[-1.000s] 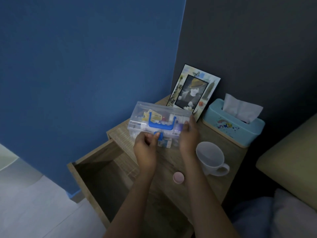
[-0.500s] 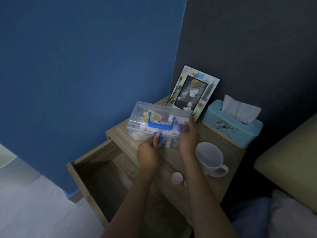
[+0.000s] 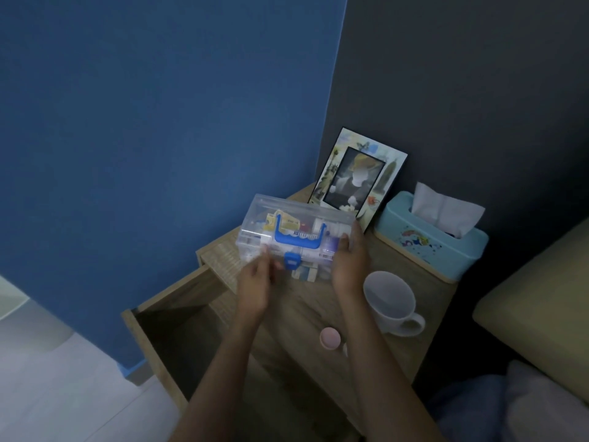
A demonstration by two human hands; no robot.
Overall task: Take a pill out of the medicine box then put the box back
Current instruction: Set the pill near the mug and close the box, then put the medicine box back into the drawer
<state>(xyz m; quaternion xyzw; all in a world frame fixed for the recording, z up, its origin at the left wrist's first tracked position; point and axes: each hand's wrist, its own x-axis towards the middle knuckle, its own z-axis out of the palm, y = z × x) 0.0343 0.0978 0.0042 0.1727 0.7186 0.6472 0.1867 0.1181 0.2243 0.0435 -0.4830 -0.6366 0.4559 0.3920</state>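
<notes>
One clear, rectangular plastic medicine box (image 3: 294,237), fitted with a blue handle (image 3: 294,241) and blue latch (image 3: 292,260), is held at the far left corner of the wood-grain nightstand (image 3: 411,342). Its right end is gripped by the right hand (image 3: 350,263); the left hand (image 3: 255,290) is blurred beside the latch, its grip indeterminable. One white mug (image 3: 390,301), one round pink cap (image 3: 330,337) and one tissue box (image 3: 430,240) are placed rightward. One open drawer (image 3: 178,333) is extended below.
</notes>
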